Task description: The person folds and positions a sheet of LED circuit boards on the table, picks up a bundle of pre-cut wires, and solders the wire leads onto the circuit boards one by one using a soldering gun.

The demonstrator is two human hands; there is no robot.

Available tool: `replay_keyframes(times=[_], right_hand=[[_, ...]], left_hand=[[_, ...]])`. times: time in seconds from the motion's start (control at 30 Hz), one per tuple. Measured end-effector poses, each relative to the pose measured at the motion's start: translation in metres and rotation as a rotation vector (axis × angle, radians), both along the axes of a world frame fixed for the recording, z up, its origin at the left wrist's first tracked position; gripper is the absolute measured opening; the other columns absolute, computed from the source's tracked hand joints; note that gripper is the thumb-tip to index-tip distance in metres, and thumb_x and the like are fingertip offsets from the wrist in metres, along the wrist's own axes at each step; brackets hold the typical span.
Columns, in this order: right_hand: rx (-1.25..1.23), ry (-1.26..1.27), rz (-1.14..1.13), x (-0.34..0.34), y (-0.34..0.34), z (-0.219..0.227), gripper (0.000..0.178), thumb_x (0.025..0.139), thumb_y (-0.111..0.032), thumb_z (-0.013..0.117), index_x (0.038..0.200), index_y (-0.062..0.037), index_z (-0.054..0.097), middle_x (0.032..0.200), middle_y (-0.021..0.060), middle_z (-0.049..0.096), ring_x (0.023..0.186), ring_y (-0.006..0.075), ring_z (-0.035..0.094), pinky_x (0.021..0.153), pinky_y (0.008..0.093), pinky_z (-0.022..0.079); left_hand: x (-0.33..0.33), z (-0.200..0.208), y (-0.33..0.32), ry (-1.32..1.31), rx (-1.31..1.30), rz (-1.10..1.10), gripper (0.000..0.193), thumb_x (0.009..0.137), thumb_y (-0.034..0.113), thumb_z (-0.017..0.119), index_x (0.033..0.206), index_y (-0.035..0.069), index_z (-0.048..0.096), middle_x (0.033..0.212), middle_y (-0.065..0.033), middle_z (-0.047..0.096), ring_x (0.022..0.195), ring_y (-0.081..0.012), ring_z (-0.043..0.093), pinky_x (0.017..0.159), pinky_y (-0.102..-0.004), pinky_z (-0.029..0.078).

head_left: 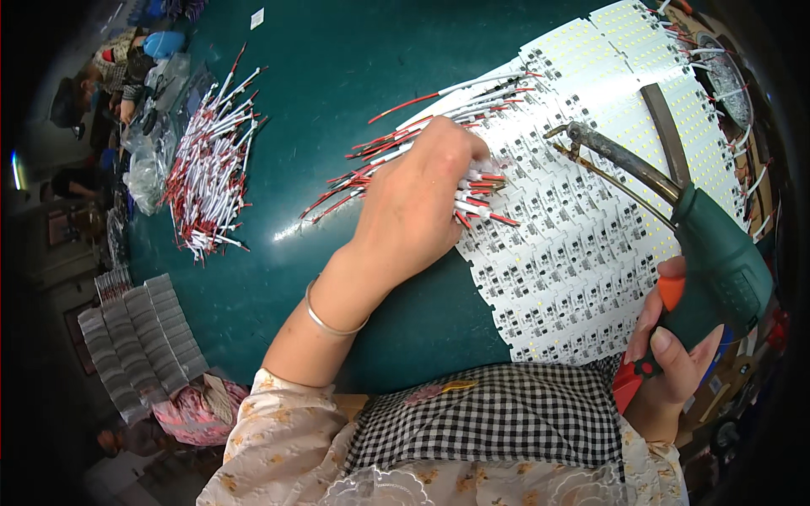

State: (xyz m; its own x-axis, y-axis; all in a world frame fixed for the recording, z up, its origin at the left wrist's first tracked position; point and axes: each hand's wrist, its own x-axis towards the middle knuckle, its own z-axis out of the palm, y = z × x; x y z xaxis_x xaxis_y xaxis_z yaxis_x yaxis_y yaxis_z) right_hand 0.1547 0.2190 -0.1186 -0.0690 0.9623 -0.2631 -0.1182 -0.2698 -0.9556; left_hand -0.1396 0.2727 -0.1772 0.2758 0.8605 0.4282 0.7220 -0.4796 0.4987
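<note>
My left hand (418, 198) is closed around a bundle of red and white wires (396, 143), its knuckles resting on the overlapping white circuit strips (574, 253) that fan across the dark green table (337, 76). A silver bangle sits on that wrist. My right hand (671, 354) grips a green soldering gun (717, 253) with an orange trigger. Its dark metal tip (582, 135) hovers over the strips, a short way right of the left hand's fingers.
A loose heap of red and white wires (211, 169) lies at the left of the table. Stacks of grey strips (139, 337) sit at the lower left. Plastic bags (156, 110) and another person (101, 80) are at the far left. A checked cloth (498, 417) covers my lap.
</note>
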Motion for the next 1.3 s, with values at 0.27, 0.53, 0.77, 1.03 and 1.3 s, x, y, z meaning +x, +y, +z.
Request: replay_keyframes(times=[0.27,0.53,0.77,1.03,1.3], right_hand=[[-0.022,0.004,0.002,0.002,0.009,0.0,0.065,0.074,-0.016,0.074,0.122,0.0144,0.043,0.088,0.0162,0.056,0.056,0.013,0.053,0.044,0.0242,0.046],[-0.05,-0.006,0.018,-0.009,0.014,0.002,0.062,0.074,-0.015,0.073,0.121,0.0133,0.045,0.078,0.0131,0.056,0.055,0.0123,0.053,0.047,0.0227,0.046],[-0.04,-0.007,0.119,-0.017,0.015,0.001,0.057,0.076,-0.008,0.071,0.122,0.0128,0.045,0.088,0.0155,0.058,0.061,0.013,0.053,0.051,0.0239,0.046],[-0.038,-0.145,0.035,-0.04,0.009,-0.008,0.052,0.073,-0.011,0.065,0.116,0.0111,0.047,0.079,0.0134,0.056,0.052,0.0138,0.053,0.045,0.0236,0.046],[-0.051,-0.128,0.114,-0.038,0.004,-0.019,0.035,0.076,-0.009,0.066,0.103,0.0048,0.046,0.078,0.0116,0.053,0.057,0.0138,0.054,0.047,0.0235,0.048]], left_hand=[[0.008,-0.015,0.002,-0.001,0.032,0.027,0.043,0.055,-0.007,0.067,0.094,0.01,0.07,0.072,-0.0024,0.055,0.057,-0.0191,0.056,0.046,-0.0319,0.045],[0.004,-0.014,0.003,0.073,0.108,0.064,0.04,0.057,-0.003,0.067,0.095,0.012,0.072,0.069,-0.0018,0.052,0.053,-0.0176,0.054,0.043,-0.0313,0.04],[-0.002,-0.013,0.003,0.07,0.096,0.064,0.038,0.057,-0.004,0.066,0.091,0.01,0.072,0.067,-0.0024,0.051,0.052,-0.0185,0.052,0.042,-0.0322,0.039],[-0.01,-0.011,0.0,0.108,0.035,0.065,0.041,0.055,0.0,0.073,0.095,0.011,0.073,0.065,-0.0036,0.053,0.055,-0.0169,0.054,0.046,-0.0298,0.041],[-0.014,-0.012,-0.003,0.13,0.043,0.068,0.04,0.055,0.002,0.074,0.094,0.009,0.073,0.065,-0.0035,0.051,0.054,-0.0171,0.052,0.044,-0.0305,0.04]])
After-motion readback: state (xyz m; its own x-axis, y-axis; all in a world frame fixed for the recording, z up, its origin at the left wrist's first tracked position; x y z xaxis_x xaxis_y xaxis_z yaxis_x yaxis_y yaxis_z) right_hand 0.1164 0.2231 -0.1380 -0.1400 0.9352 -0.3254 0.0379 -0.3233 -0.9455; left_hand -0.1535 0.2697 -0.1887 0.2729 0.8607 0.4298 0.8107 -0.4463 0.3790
